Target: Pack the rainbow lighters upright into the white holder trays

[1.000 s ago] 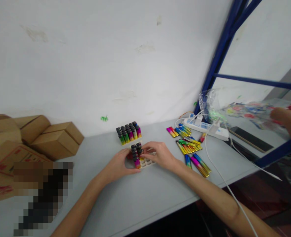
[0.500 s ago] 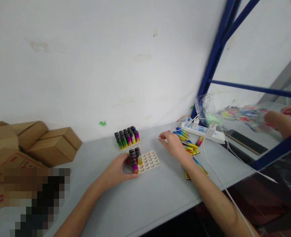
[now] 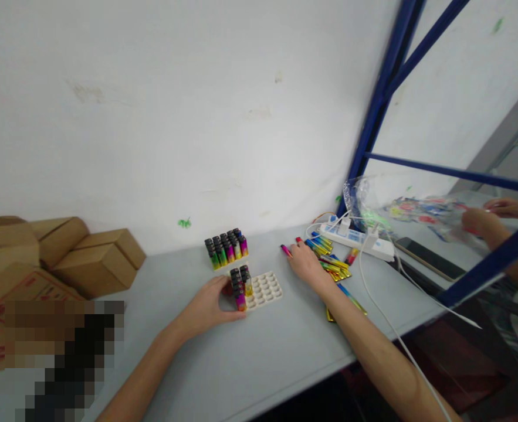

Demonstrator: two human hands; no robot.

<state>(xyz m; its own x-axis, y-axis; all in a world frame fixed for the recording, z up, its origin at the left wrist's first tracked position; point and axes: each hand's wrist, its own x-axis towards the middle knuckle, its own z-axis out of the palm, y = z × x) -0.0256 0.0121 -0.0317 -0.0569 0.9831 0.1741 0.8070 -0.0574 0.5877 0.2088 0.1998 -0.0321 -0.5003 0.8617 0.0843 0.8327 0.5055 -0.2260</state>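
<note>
My left hand (image 3: 208,302) curls round the left end of a cream tray (image 3: 267,290) with rows of small hollows. Its thumb lies along the near edge, while the other fingertips are partly hidden behind upright black-topped lighters (image 3: 239,292). These lighters, purple and yellow lower down, stand in the tray's left columns. Over at the right, my right hand (image 3: 308,265) is bent down at the edge of a loose pile of shiny coloured tubes (image 3: 335,266). A pink tube (image 3: 285,251) sticks out at its fingertips and appears pinched there.
Behind the tray stands a full block of black-topped lighters (image 3: 227,249). A white power strip (image 3: 355,239), cables and a phone (image 3: 430,258) lie at the right, by a blue metal frame (image 3: 366,140). Cardboard boxes (image 3: 95,264) sit left. Another person's hands (image 3: 483,220) handle a clear bag.
My right hand has come down with its fingers curled at the pile, and the pink tube now shows beside them. The left hand keeps its place at the tray.
</note>
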